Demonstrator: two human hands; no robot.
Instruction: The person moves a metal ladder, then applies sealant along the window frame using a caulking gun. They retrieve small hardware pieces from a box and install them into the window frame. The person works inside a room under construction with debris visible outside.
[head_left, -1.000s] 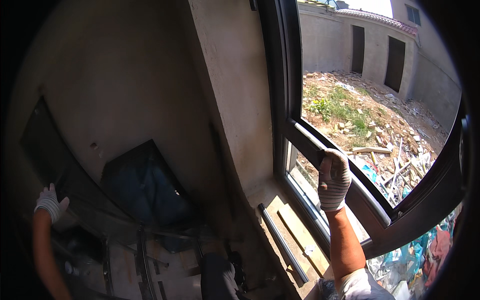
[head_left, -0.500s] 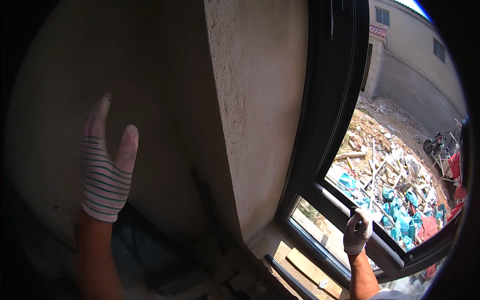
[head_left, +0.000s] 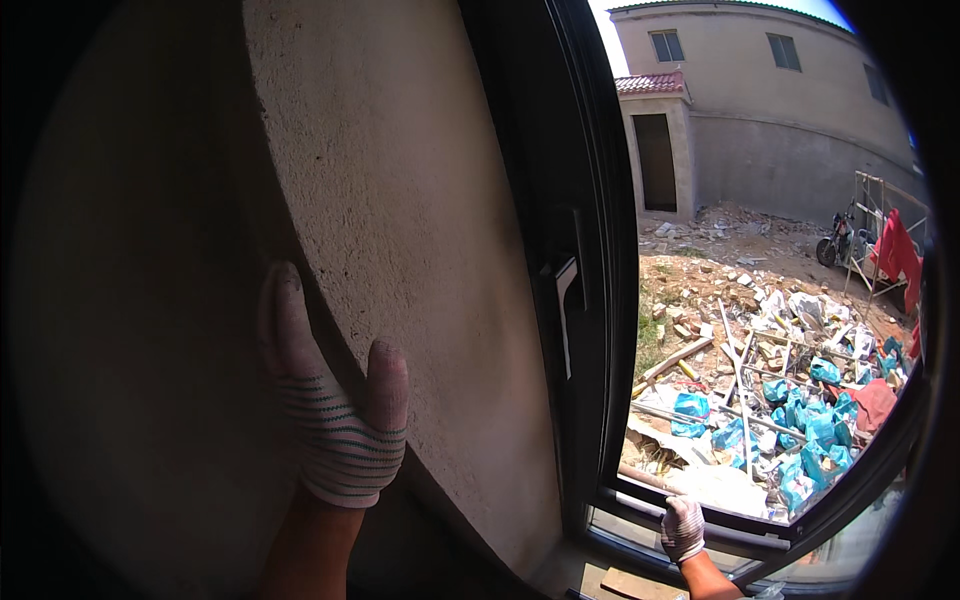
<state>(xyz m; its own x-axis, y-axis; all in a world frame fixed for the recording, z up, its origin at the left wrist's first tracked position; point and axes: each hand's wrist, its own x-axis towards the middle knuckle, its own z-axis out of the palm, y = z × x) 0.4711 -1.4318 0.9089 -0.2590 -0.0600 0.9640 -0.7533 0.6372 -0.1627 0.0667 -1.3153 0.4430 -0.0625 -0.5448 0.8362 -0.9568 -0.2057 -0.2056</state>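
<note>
My left hand [head_left: 340, 410], in a white knit glove with thin green stripes, is raised with its thumb apart and its fingers stretched out. It holds nothing and is nearest the rough edge of the plastered wall [head_left: 400, 220]; whether it touches is hard to tell. My right hand [head_left: 683, 528], gloved too, has its fingers curled over the lower bar of a dark window frame [head_left: 740, 538]. A window handle [head_left: 566, 310] sits on the upright of the frame, to the left of the opening.
Outside lies a rubble heap with blue bags [head_left: 815, 420], boards [head_left: 680, 360] and a red cloth [head_left: 878, 402]. Farther off are a motorcycle [head_left: 838, 240], a metal rack [head_left: 875, 190] and a building [head_left: 720, 60]. Deep shadow covers the left side.
The view has turned to the right and up, bringing the handle and more of the yard in. My left hand is nearer the wall edge; my right hand still grips the lower bar.
</note>
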